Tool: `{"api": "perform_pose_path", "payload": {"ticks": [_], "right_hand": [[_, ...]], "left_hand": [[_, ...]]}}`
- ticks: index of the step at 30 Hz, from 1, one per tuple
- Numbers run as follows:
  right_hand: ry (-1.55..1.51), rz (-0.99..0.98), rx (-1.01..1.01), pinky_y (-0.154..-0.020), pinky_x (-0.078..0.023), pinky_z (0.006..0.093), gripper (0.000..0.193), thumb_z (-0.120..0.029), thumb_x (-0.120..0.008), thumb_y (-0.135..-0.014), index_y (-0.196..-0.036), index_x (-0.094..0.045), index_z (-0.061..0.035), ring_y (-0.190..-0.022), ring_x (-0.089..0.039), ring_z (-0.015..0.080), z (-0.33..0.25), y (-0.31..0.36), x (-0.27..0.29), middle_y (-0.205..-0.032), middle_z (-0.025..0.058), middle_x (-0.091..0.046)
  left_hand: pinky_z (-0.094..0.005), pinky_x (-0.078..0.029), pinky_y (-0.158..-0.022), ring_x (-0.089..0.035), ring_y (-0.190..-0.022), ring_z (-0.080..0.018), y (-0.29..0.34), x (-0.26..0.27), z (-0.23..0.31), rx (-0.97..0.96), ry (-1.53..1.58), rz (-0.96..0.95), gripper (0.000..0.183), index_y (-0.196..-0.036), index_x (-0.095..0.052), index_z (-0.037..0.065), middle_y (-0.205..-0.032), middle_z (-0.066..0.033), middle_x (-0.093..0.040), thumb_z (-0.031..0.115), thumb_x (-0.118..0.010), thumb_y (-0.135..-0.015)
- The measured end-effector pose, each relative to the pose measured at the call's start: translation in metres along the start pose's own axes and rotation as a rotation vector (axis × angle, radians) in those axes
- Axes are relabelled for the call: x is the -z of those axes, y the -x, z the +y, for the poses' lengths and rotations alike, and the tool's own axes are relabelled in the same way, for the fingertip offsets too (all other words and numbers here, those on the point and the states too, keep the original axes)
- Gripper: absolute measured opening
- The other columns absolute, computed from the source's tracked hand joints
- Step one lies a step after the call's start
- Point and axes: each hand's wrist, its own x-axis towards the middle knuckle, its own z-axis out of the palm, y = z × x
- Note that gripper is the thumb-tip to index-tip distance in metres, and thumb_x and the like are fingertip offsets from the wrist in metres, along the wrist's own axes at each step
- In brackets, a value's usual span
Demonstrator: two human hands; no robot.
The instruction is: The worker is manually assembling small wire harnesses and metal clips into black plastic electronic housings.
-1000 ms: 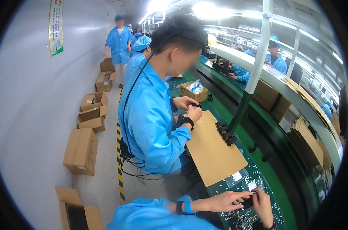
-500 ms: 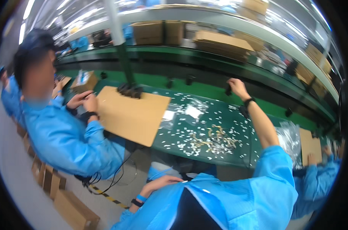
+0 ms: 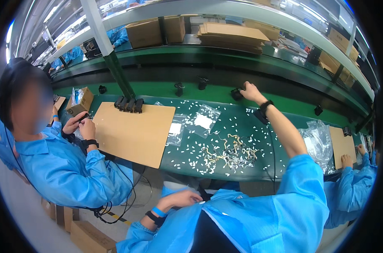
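Note:
My right hand (image 3: 249, 90) is stretched to the far edge of the green table (image 3: 242, 122), its fingers closed around a small black part (image 3: 237, 94); a black watch sits on that wrist. Low in the view, my left hand (image 3: 181, 198) rests by my lap with nothing visible in it and a blue band and black watch on its wrist. A pile of small pale curved pieces (image 3: 229, 152) lies on the table between my arms, among scattered white bits.
A co-worker in blue (image 3: 60, 168) sits at my left, working beside a brown cardboard sheet (image 3: 134, 133) that carries a row of black parts (image 3: 129, 104). Clear plastic bags (image 3: 318, 139) lie at right. Flat cartons (image 3: 231, 36) are stacked on the shelf above.
A second ago both my hands were at the pile of pieces. My right hand has since reached to the table's far edge, my left has dropped to my lap, and my view has swung right.

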Motion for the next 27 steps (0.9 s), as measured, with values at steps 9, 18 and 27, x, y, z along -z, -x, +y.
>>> {"api": "perform_pose_path", "payload": {"ticks": [9,18,27], "right_hand": [[-0.543,-1.086,0.495,-0.089,-0.054,0.0391,0.033,-0.029,-0.06,-0.101,-0.121,-0.066,-0.0043,-0.101,-0.068,0.0329,-0.162,0.274,0.166,-0.114,0.0164,-0.069],[-0.891,-1.119,0.131,-0.084,-0.05,0.0345,0.028,-0.024,-0.063,-0.098,-0.115,-0.065,-0.0023,-0.095,-0.063,0.0237,-0.119,0.407,-0.059,-0.101,0.013,-0.066],[-0.91,-1.375,0.013,-0.095,-0.047,0.0325,0.031,-0.017,-0.062,-0.093,-0.118,-0.065,0.001,-0.105,-0.063,0.0227,-0.114,0.395,-0.044,-0.116,0.0098,-0.066]], "left_hand": [[-0.0306,-0.051,-0.075,-0.064,-0.085,-0.0135,-0.016,-0.002,-0.037,0.14,-0.012,-0.073,0.032,-0.114,-0.07,0.0,-0.094,-0.0073,-0.073,0.02,-0.065,-0.089],[-0.0349,-0.049,-0.075,-0.059,-0.084,-0.0147,-0.003,-0.017,-0.039,0.023,0.14,-0.09,0.023,-0.11,-0.065,-0.003,-0.092,-0.0075,-0.069,0.013,-0.064,-0.093],[-0.0319,-0.05,-0.083,-0.062,-0.093,-0.0162,0.016,-0.037,-0.033,-0.146,0.143,0.163,0.028,-0.114,-0.065,-0.004,-0.102,-0.0096,-0.07,0.016,-0.062,-0.094]]}}
